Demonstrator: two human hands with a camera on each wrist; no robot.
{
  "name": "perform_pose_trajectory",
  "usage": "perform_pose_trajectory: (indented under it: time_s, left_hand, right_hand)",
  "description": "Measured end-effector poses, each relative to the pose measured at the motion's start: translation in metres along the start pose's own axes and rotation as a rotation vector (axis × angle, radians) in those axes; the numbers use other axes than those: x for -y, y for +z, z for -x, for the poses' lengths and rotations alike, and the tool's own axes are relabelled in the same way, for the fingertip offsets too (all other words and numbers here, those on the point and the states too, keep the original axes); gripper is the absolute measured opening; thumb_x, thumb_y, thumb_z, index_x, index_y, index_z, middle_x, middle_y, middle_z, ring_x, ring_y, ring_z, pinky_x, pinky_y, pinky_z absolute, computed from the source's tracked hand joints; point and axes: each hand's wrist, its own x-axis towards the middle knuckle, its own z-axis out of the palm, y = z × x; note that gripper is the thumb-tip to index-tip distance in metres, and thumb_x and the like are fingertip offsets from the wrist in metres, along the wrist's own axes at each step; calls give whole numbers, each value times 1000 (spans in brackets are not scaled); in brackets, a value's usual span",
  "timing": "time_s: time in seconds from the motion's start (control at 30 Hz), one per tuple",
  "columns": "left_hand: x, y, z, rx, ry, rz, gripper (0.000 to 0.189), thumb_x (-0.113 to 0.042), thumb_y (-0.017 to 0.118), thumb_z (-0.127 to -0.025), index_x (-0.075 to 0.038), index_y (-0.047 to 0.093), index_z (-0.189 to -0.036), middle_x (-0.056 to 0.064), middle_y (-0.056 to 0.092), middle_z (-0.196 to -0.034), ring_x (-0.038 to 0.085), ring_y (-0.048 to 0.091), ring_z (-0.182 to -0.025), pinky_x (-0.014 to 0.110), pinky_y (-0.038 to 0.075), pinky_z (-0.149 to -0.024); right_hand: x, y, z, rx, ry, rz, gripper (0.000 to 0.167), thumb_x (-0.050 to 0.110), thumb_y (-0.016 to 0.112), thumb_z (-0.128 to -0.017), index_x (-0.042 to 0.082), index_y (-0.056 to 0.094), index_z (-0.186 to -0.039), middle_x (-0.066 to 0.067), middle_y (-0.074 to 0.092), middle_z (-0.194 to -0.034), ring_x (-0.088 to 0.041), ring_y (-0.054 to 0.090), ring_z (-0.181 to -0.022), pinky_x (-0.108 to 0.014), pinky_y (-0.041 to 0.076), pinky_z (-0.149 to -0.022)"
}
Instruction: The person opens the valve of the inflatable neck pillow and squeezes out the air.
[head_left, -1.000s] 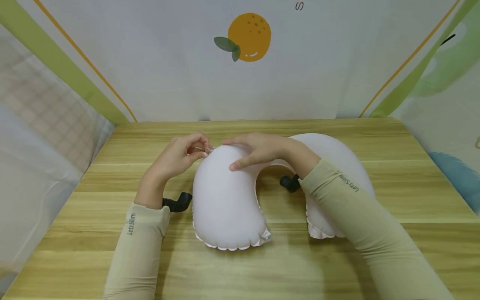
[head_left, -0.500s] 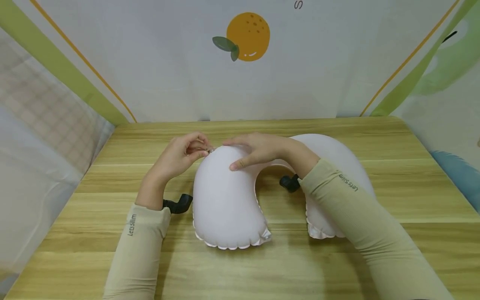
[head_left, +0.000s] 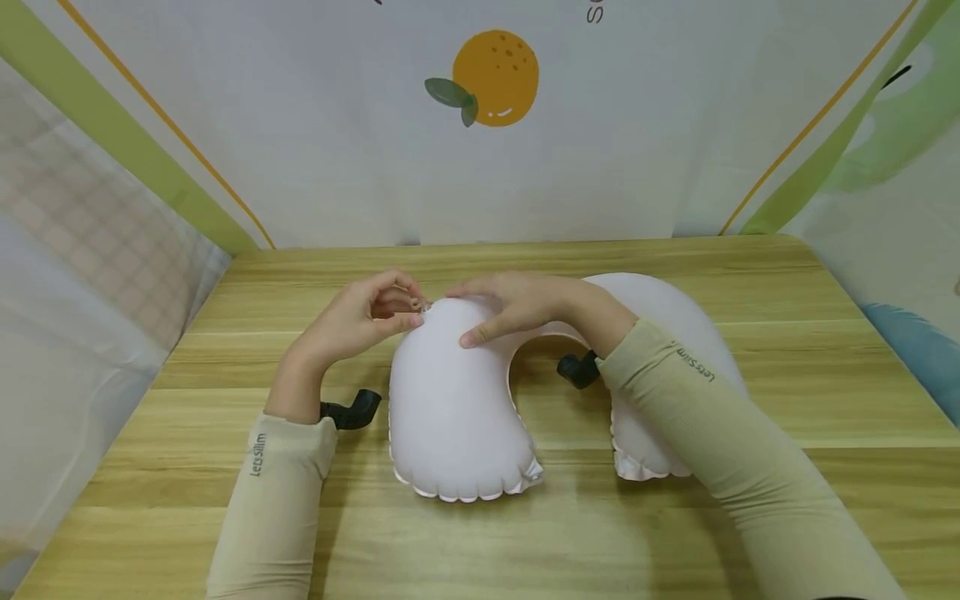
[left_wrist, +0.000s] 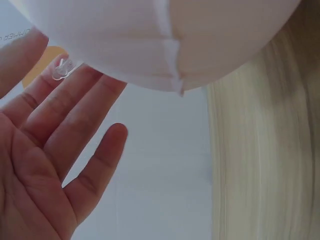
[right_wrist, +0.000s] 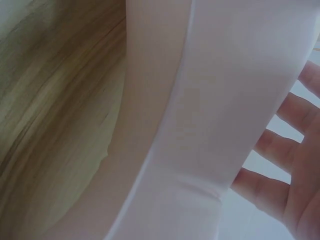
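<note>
A pale, inflated U-shaped neck pillow (head_left: 459, 408) lies on the table with its two ends towards me. My left hand (head_left: 356, 321) is at the pillow's far left edge, beside a small clear air valve (left_wrist: 62, 69). In the left wrist view the valve stands against the fingers (left_wrist: 82, 117), which are nearly straight; the thumb is apart from it. Spread over the top of the pillow's left arm, my right hand (head_left: 521, 304) rests with thumb on the near side. The right wrist view shows its fingers (right_wrist: 277, 150) along the pillow's edge.
The wood-grain table (head_left: 570, 542) runs back to a white curtain (head_left: 337, 125) printed with an orange (head_left: 495, 79). Black wrist mounts (head_left: 352, 410) stick out by both forearms, one of them inside the pillow's curve.
My left fingers pinched at the valve earlier; now the thumb has shifted right onto the pillow's edge and the fingers have parted. The right hand stays in place on the pillow.
</note>
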Motion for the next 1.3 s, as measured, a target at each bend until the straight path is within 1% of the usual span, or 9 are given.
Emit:
perform_pose_trajectory:
  time_s: [0.1,0.2,0.33,0.47,0.7,0.97,1.1,1.3]
  left_hand:
    - [-1,-1,1,16,-21,-13,30,-18,71,-93,-9,61,-119,9,68,-121,23,66,-115,29,56,-88]
    - [-2,-1,2,29,-25,-34,32,-22,72,-92,-11,62,-120,7,66,-124,24,65,-118,38,55,-92]
    - [-1,-1,2,49,-23,-34,34,-23,73,-91,-12,63,-121,8,65,-126,26,63,-121,49,52,-100]
    - [-1,0,3,60,-23,-36,35,-23,73,-91,-11,63,-122,8,65,-126,27,62,-122,53,48,-104]
    - [0,1,3,69,-24,-45,35,-24,73,-91,-11,63,-122,8,64,-128,28,61,-124,56,45,-106]
    - [1,0,3,90,-17,-52,38,-26,74,-91,-13,63,-124,7,63,-131,28,59,-126,58,43,-108]
    - [0,1,3,105,-16,-61,39,-26,75,-90,-14,63,-125,7,63,-132,28,59,-127,60,41,-109]
    - [-2,0,3,117,-13,-71,41,-24,77,-88,-13,62,-125,7,63,-132,29,59,-126,60,40,-109]
  right_hand:
    - [0,0,0,1,-4,10,82,53,67,-89,20,33,-156,-3,35,-160,-25,32,-148,-48,29,-121]
    - [0,0,0,2,-4,20,81,52,67,-90,21,34,-156,-4,36,-160,-25,32,-148,-49,29,-120]
    - [1,1,-1,2,-14,25,81,50,67,-90,20,34,-156,-4,35,-160,-25,32,-148,-48,28,-121]
    - [1,3,-1,8,-16,18,81,50,68,-89,19,33,-156,-4,35,-160,-25,31,-149,-49,28,-121]
    - [0,4,-2,17,-12,9,83,50,69,-89,17,33,-156,-4,34,-161,-26,30,-149,-50,27,-121]
    - [3,4,-1,28,7,14,82,49,70,-89,20,33,-156,-4,32,-162,-27,29,-150,-50,26,-122]
    - [3,4,-1,34,9,19,82,49,70,-89,21,32,-157,-5,31,-162,-27,29,-150,-50,26,-122]
    - [3,4,0,39,6,3,82,48,70,-89,20,32,-157,-5,32,-162,-27,28,-150,-50,25,-122]
